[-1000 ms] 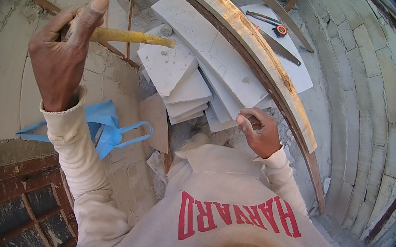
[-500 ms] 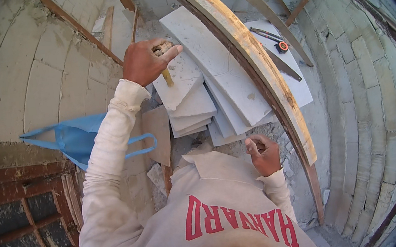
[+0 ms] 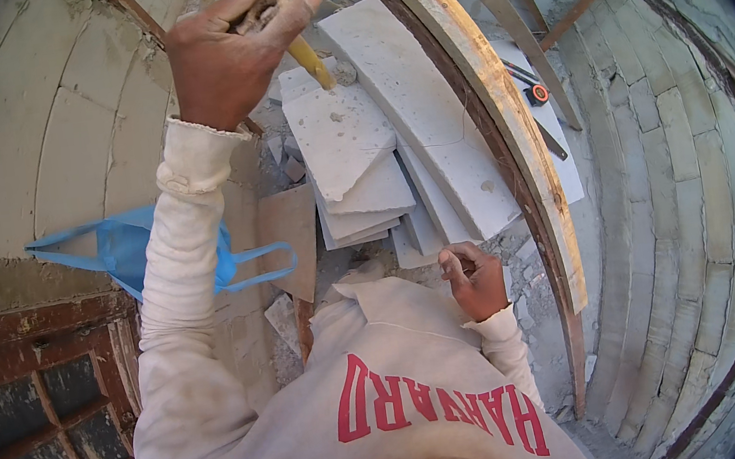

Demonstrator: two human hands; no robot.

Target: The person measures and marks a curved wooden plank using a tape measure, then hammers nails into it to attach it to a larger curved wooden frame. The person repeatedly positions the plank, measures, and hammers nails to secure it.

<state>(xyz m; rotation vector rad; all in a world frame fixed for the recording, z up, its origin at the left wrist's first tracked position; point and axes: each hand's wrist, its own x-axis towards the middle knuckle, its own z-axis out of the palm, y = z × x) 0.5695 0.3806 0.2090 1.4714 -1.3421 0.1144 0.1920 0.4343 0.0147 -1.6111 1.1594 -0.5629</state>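
High at the upper left, my left hand is closed round a crusted, tan-grey lump of a tool whose yellow handle sticks out below. The kind of tool is hidden by my fingers. Beneath it lies a stack of pale blocks, with a long white slab leaning along its right side. My right hand hovers in front of my chest, near the slab's lower end. Its fingers are curled in with the thumb against them; whatever may be inside is hidden.
A curved wooden beam arches past on the right. Behind it, a tape measure and a saw rest on another pale board. A blue bag is by the left wall, above a brown paned frame. Rubble covers the floor.
My left hand has risen toward the upper left with the yellow-handled tool. My right hand has shifted slightly left and up, still curled. The view has tilted a little.
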